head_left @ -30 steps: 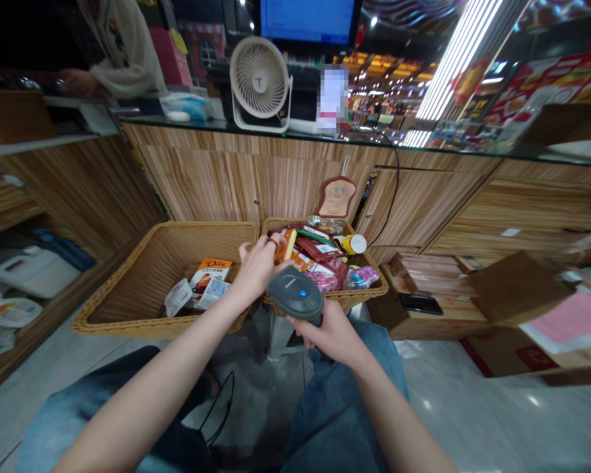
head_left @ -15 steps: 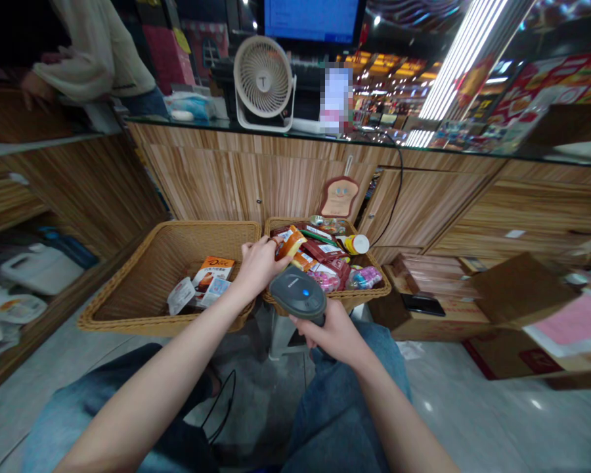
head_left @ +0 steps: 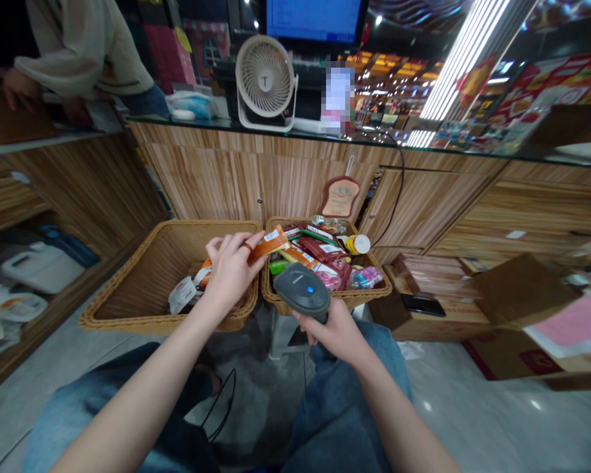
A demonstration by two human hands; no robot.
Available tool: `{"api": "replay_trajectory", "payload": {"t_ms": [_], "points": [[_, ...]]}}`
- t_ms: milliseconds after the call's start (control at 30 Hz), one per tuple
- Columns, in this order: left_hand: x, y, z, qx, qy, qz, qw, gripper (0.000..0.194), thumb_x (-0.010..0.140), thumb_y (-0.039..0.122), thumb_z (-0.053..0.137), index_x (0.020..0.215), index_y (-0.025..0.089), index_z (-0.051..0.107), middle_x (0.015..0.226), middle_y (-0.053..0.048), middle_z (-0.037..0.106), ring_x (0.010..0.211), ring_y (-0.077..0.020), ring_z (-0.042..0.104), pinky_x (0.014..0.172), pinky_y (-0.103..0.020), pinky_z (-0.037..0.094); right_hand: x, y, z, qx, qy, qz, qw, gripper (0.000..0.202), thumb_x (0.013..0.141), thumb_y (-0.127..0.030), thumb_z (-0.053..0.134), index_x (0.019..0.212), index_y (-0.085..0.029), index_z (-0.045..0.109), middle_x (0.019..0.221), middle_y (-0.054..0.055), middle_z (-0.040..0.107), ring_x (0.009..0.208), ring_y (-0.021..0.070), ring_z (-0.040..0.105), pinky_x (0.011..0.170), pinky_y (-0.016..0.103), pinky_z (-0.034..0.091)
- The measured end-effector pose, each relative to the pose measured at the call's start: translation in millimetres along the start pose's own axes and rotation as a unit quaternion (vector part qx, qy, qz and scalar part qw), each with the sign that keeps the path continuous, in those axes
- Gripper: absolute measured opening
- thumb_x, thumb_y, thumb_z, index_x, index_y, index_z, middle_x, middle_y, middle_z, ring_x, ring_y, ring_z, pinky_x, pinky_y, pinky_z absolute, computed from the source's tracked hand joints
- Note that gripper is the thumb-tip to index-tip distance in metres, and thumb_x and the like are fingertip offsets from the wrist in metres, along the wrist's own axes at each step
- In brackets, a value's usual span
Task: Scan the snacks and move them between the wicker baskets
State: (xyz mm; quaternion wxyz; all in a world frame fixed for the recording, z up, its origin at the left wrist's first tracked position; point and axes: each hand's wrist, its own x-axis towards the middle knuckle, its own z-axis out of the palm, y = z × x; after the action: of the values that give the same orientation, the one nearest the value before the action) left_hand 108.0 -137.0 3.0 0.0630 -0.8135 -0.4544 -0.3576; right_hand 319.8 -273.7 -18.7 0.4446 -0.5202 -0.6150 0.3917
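Note:
My left hand (head_left: 234,266) grips an orange snack packet (head_left: 270,242) by one end, over the gap between two wicker baskets. In my right hand (head_left: 332,322) is a dark grey barcode scanner (head_left: 303,290) with a blue light on top, held in front of the right basket (head_left: 381,288). That basket is full of sweets in brown, pink and green wrappers, with a yellow tub with a white lid (head_left: 357,244) among them. Inside the left basket (head_left: 108,315) lie a clear plastic pack (head_left: 182,295) and an orange box, partly hidden behind my left hand.
A white fan (head_left: 264,82) and a monitor (head_left: 314,20) stand on the glass-topped counter. At the right are cardboard boxes (head_left: 502,348) with a black phone (head_left: 423,304) on one. Another person's sleeve (head_left: 86,56) shows at upper left. A cable (head_left: 229,410) lies on the floor.
My left hand has lifted the orange packet out of the right basket and moved left with it. The scanner has shifted slightly right and down. The other person's hand has moved left.

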Motion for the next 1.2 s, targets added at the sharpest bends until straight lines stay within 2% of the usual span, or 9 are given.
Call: {"api": "replay_trajectory", "payload": {"t_ms": [133, 233, 433, 567, 733, 1200], "points": [[-16, -15, 6.2, 0.034, -0.049, 0.012, 0.998, 0.039, 0.098, 0.028, 0.065, 0.137, 0.030, 0.070, 0.125, -0.011, 0.073, 0.119, -0.0339, 0.061, 0.108, -0.055, 0.033, 1, 0, 1, -0.004, 0.014, 0.004, 1.000, 0.019, 0.091, -0.040, 0.070, 0.085, -0.023, 0.065, 0.049, -0.005, 0.061, 0.044, 0.0184, 0.065, 0.049, 0.026, 0.056], [-20, -19, 9.0, 0.028, -0.063, 0.005, 0.998, 0.040, 0.098, 0.030, 0.066, 0.138, 0.030, 0.070, 0.126, -0.011, 0.072, 0.119, -0.0333, 0.061, 0.107, -0.053, 0.034, 2, 1, 1, -0.006, 0.027, 0.019, 0.999, 0.022, 0.090, -0.043, 0.071, 0.085, -0.023, 0.065, 0.048, -0.004, 0.061, 0.043, 0.0193, 0.066, 0.046, 0.027, 0.055], [-21, -17, 11.5, -0.012, -0.047, -0.016, 0.999, 0.040, 0.102, 0.045, 0.061, 0.139, 0.030, 0.071, 0.125, -0.010, 0.072, 0.118, -0.0319, 0.061, 0.106, -0.052, 0.034, 4, 4, 3, -0.018, 0.043, 0.025, 0.999, 0.024, 0.090, -0.044, 0.073, 0.083, -0.023, 0.063, 0.048, -0.004, 0.061, 0.040, 0.0182, 0.064, 0.048, 0.027, 0.055], [-21, -17, 11.0, -0.045, -0.025, -0.035, 0.998, 0.033, 0.107, 0.041, 0.053, 0.128, 0.031, 0.077, 0.120, -0.008, 0.075, 0.113, -0.0288, 0.063, 0.102, -0.050, 0.035, 4, 4, 4, -0.024, 0.045, 0.026, 0.998, 0.024, 0.090, -0.044, 0.071, 0.083, -0.023, 0.062, 0.049, -0.003, 0.062, 0.041, 0.0192, 0.065, 0.048, 0.027, 0.055], [-19, -17, 9.1, -0.063, -0.025, -0.060, 0.996, 0.033, 0.108, 0.040, 0.050, 0.126, 0.033, 0.078, 0.118, -0.006, 0.077, 0.112, -0.0276, 0.064, 0.098, -0.048, 0.036, 3, 3, 4, -0.034, 0.041, 0.028, 0.998, 0.025, 0.090, -0.043, 0.072, 0.078, -0.024, 0.060, 0.048, -0.003, 0.061, 0.041, 0.0193, 0.065, 0.048, 0.027, 0.054], [-18, -15, 9.7, -0.053, -0.020, -0.053, 0.997, 0.024, 0.107, 0.036, 0.058, 0.118, 0.028, 0.078, 0.118, -0.006, 0.078, 0.111, -0.0270, 0.065, 0.096, -0.046, 0.033, 3, 4, 4, -0.040, 0.047, 0.005, 0.998, 0.029, 0.091, -0.040, 0.068, 0.070, -0.025, 0.058, 0.048, -0.004, 0.060, 0.040, 0.0172, 0.064, 0.049, 0.025, 0.053]]}}
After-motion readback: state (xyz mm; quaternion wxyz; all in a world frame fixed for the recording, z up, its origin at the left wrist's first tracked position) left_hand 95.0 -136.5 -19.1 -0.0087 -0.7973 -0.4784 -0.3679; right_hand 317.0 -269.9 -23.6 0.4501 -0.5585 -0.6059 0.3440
